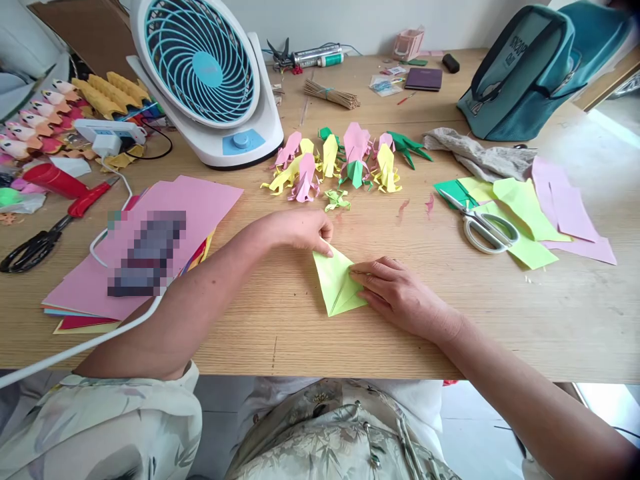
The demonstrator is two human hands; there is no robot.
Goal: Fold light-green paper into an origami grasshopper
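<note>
A light green folded paper (336, 283) lies on the wooden table in front of me, with diagonal creases and a point toward me. My left hand (309, 230) pinches its upper left corner between thumb and fingers. My right hand (400, 293) rests on the table with its fingers together, the tips pressing on the paper's right side. Just beyond the paper sits a small green folded figure (337, 200). Behind it stand several pink, yellow and green folded paper figures (357, 150).
A white fan (207, 70) stands at the back left. Pink sheets (200, 200) under a blurred-out object and black-red scissors (60, 223) lie left. White-handled scissors (487, 230), green paper scraps (530, 210), a grey cloth (477, 152) and a teal bag (520, 73) are right.
</note>
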